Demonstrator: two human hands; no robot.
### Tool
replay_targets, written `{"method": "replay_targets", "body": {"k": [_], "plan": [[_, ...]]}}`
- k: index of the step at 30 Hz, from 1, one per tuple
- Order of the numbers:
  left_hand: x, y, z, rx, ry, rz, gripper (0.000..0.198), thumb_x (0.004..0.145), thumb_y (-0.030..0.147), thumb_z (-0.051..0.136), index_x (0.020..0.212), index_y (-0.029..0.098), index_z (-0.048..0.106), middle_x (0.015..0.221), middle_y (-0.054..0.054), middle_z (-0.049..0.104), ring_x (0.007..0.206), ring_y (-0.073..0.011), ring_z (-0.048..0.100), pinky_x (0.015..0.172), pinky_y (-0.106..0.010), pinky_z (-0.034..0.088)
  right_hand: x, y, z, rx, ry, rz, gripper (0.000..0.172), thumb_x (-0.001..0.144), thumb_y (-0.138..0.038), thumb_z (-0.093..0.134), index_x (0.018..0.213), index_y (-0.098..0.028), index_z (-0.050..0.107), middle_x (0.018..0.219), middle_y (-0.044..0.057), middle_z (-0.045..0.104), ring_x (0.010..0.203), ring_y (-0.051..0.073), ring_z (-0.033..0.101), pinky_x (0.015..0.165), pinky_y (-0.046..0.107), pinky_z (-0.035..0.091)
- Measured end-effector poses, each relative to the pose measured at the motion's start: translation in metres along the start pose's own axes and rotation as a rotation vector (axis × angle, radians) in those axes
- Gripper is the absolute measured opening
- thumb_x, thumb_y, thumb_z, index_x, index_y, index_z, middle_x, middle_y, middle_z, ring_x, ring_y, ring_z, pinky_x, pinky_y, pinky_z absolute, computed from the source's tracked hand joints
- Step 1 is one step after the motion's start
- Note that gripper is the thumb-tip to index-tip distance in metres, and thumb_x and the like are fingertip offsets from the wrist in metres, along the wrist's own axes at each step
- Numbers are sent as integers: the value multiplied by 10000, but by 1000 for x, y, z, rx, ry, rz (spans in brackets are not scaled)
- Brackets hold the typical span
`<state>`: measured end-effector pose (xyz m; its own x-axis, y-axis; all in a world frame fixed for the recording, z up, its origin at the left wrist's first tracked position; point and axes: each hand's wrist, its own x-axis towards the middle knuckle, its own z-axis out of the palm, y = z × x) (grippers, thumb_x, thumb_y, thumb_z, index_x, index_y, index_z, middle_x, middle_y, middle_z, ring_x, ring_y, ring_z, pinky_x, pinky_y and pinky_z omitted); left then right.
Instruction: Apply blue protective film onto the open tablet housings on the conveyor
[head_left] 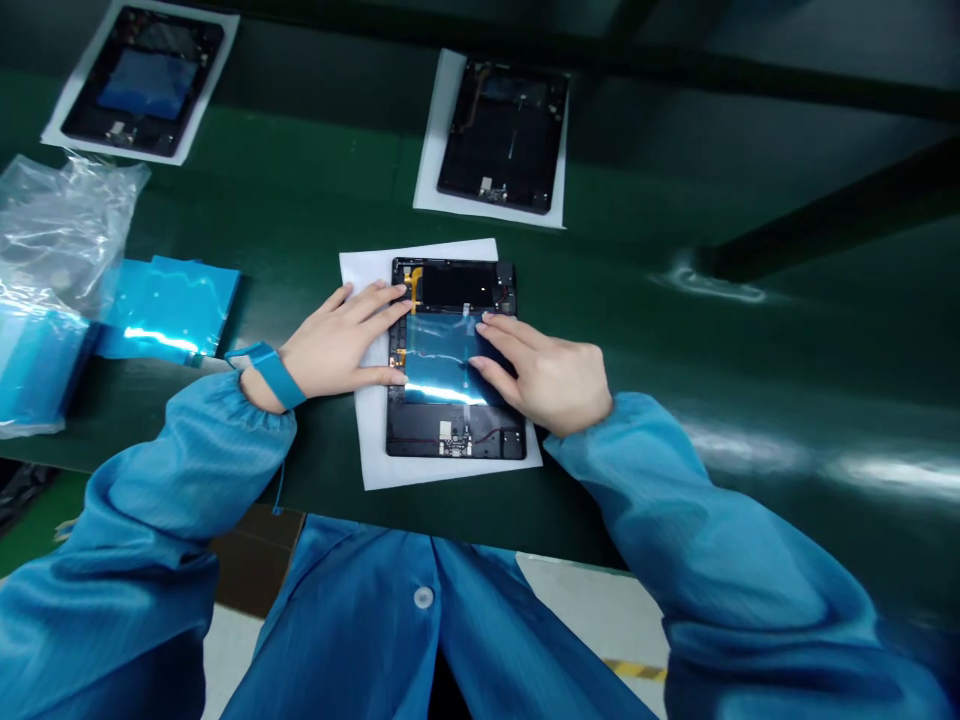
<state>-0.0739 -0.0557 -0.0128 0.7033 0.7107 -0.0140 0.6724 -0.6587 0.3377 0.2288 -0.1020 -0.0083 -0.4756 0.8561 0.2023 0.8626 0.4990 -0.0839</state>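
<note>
An opened black tablet chassis (455, 428) lies on a white sheet (373, 440) in front of me on the green belt. A shiny blue film (439, 358) covers its middle. My left hand (341, 340) rests flat on the sheet, fingers spread and touching the chassis's left edge. My right hand (544, 372) lies on the right side of the film with its fingers stretched and pressing down. Neither hand holds anything. A blue wrist strap (271, 372) circles my left wrist.
Two more black chassis on white sheets lie farther back, one (504, 135) at centre and one (142, 80) at far left. A stack of blue films (169, 308) and a clear plastic bag (52, 225) sit to the left. A dark frame bar (832, 215) crosses at right.
</note>
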Motion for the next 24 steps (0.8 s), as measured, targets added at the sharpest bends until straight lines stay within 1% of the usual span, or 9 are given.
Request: {"method": "replay_targets", "body": {"k": [6, 8, 11, 13, 15, 17, 20, 22, 24], "plan": [[1, 1, -2, 7, -49, -27, 1036, 906, 871, 444, 1644, 150, 349, 1702, -203, 341, 1589, -425, 301, 1287, -634, 244, -24, -7, 0, -31, 17, -106, 457, 1055, -478, 522, 1240, -150, 781, 1338, 80, 730, 794, 195, 787, 665, 312, 578], [1, 1, -2, 13, -52, -29, 1033, 912, 868, 432, 1647, 148, 343, 1705, -197, 337, 1589, -422, 301, 1289, -631, 242, -25, -5, 0, -19, 17, -98, 457, 1062, -475, 513, 1261, -155, 771, 1345, 66, 728, 840, 199, 794, 673, 311, 582], [2, 1, -2, 20, -43, -27, 1035, 915, 871, 415, 1644, 139, 346, 1703, -198, 341, 1589, -420, 303, 1289, -627, 242, -14, 3, 1, -15, -15, -23, 512, 1064, -505, 493, 1366, -154, 711, 1419, 76, 687, 950, 236, 795, 662, 333, 582], [2, 0, -2, 21, -40, -30, 1036, 913, 872, 419, 1642, 138, 350, 1702, -202, 340, 1590, -422, 299, 1288, -625, 244, -11, 8, -1, -25, -51, -21, 557, 1061, -531, 489, 1420, -147, 672, 1471, 89, 646, 928, 251, 796, 628, 354, 576], [3, 0, -2, 17, -43, -32, 1024, 915, 862, 440, 1643, 148, 350, 1706, -198, 334, 1589, -426, 299, 1287, -627, 244, -19, 9, -4, -29, -85, -90, 578, 1053, -548, 499, 1423, -137, 669, 1479, 98, 631, 839, 248, 794, 606, 374, 577], [3, 0, -1, 13, -48, -30, 1002, 921, 842, 466, 1647, 161, 342, 1710, -189, 332, 1587, -424, 303, 1287, -631, 239, -37, 8, -10, -13, -95, -191, 573, 1039, -553, 530, 1375, -122, 703, 1444, 109, 653, 750, 239, 781, 593, 388, 583], [3, 1, 0, 12, -56, -35, 981, 927, 806, 511, 1647, 161, 340, 1708, -188, 336, 1587, -423, 300, 1288, -633, 233, -65, 6, -19, 62, -74, -299, 495, 1017, -521, 591, 1278, -136, 762, 1361, 116, 710, 699, 228, 767, 608, 384, 602], [2, 1, -2, 16, -60, -46, 979, 921, 780, 556, 1644, 154, 344, 1707, -193, 335, 1587, -426, 298, 1287, -636, 232, -70, 6, -20, 122, -60, -326, 428, 1013, -495, 611, 1209, -163, 794, 1291, 113, 752, 720, 226, 771, 643, 374, 612], [5, 1, -8, 14, -73, -52, 959, 911, 743, 607, 1629, 152, 373, 1702, -190, 347, 1574, -421, 327, 1283, -619, 256, -61, 5, -18, 163, -47, -326, 381, 1023, -472, 599, 1167, -189, 809, 1216, 96, 789, 791, 227, 784, 697, 356, 613]]}}
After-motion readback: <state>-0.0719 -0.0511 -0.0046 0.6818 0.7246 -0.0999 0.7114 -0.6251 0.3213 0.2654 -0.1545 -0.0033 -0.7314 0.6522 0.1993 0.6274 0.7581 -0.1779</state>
